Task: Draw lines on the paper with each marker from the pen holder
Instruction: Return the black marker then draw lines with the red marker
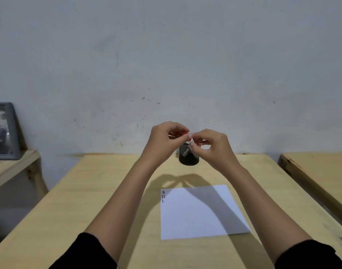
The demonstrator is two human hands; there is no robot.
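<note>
Both hands are raised together above the black mesh pen holder [189, 159] at the far middle of the table. My left hand [163, 140] pinches something red, apparently a marker cap [183, 132]. My right hand [212, 146] grips a white marker [189, 142] just beside it; most of the marker is hidden by the fingers. A grey marker [185, 152] shows inside the holder. A white sheet of paper [201, 212] lies on the table nearer me, with a few short black, red and blue lines [163, 195] at its top left corner.
The wooden table [108, 191] ends against a pale wall. A framed picture [3, 131] leans on a lower wooden shelf at the left. Another wooden table [319, 171] stands at the right across a narrow gap.
</note>
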